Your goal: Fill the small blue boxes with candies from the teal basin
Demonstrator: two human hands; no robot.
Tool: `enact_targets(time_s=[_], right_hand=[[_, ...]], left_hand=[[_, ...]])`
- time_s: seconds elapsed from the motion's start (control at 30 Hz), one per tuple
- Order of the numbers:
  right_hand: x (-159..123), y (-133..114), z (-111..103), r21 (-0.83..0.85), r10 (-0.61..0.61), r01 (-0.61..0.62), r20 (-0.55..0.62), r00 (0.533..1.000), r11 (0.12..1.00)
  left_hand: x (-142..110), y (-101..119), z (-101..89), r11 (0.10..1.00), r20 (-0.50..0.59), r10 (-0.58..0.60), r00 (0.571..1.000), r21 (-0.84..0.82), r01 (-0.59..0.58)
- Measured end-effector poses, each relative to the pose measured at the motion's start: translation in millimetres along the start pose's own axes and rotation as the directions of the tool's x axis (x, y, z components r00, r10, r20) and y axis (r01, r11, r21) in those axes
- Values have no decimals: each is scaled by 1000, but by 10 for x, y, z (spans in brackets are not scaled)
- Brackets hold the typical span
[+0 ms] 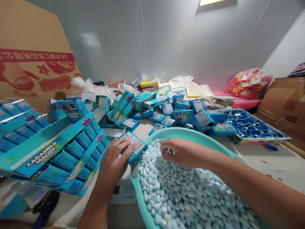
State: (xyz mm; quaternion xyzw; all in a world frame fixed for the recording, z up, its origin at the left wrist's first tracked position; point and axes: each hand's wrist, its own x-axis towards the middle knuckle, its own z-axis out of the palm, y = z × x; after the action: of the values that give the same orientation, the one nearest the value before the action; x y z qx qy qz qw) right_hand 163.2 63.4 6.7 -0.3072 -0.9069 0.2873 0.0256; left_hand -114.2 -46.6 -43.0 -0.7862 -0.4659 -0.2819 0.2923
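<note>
Left hand (pixel 114 162) grips a small blue box (pixel 133 147) at the rim of the teal basin (pixel 140 190); right hand (pixel 179 152) pinches pale blue candies (pixel 190 197) inside it, on the counter (pixel 274 162).

Glossy printed cardboard cartons (pixel 184 116), smooth teal plastic basin (pixel 181 133), matt chalky pale-blue candies (pixel 188 194), brown corrugated cardboard box (pixel 30 54).

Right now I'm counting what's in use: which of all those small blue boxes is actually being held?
The small blue box at the basin's left rim, under the left hand. The others lie untouched in the heap behind.
</note>
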Motion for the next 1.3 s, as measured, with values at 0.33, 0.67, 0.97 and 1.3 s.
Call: enact_targets(time_s=[0.33, 0.67, 0.97, 1.3], right_hand=[[-29, -40, -8, 20, -10, 10, -13, 1000, 1000], [-45, -48, -10, 0, -2, 2, 6, 1000, 1000], [-69, -62, 7, -14, -2, 3, 76, 997, 1000], [-86, -82, 41, -19, 19, -16, 142, 990, 1000]], left_hand=[[-42, -52, 64, 995, 28, -86, 996, -49, 87], [-111, -99, 78, 981, 10, -113, 994, -156, 113], [-89, -15, 0, 337, 203, -792, 576, -642, 689], [-142, -254, -166, -93, 688, -628, 363, -529, 843]])
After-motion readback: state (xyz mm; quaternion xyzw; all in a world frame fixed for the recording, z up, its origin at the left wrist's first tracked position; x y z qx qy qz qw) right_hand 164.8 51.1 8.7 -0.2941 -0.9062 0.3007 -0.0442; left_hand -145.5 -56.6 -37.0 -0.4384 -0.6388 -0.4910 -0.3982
